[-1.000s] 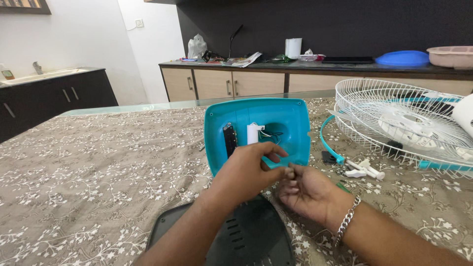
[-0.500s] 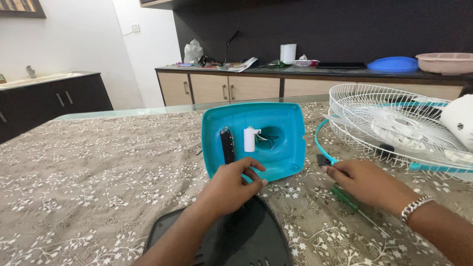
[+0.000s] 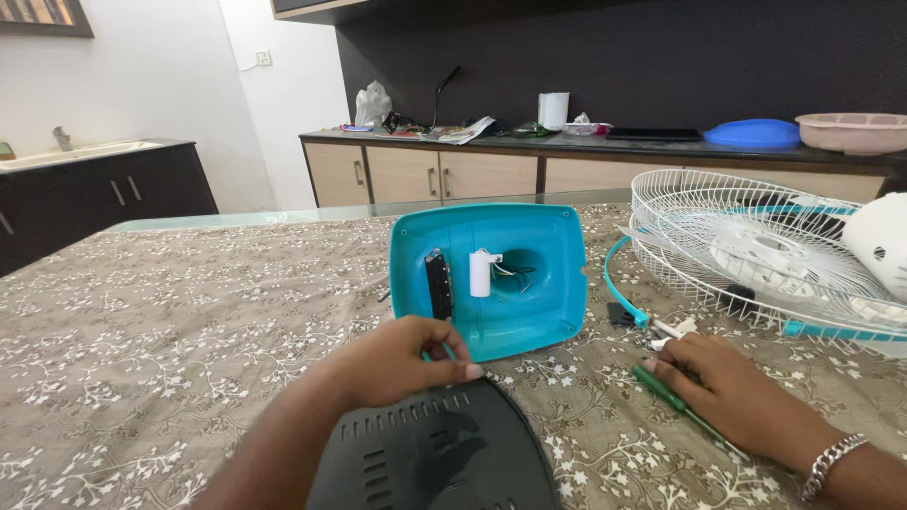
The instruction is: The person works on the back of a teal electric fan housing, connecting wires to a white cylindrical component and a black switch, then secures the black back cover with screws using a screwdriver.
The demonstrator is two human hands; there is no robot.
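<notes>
Pinching the teal fan base (image 3: 529,312) in left hand (image 3: 402,361), right hand (image 3: 732,392) covers green screwdriver (image 3: 661,392), grip unclear

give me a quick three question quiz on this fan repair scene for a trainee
1. True or false: the white wire fan guard lies to the right of the teal housing.
2. Which hand rests on the green screwdriver? A) left hand B) right hand C) neither
3. Fill the gap: the small white cylinder with wires sits ______ the teal housing.

Key
1. True.
2. B: the right hand lies over the screwdriver on the patterned tablecloth, while the left hand is at the housing's lower edge, just above the black vented cover.
3. Inside.
</notes>
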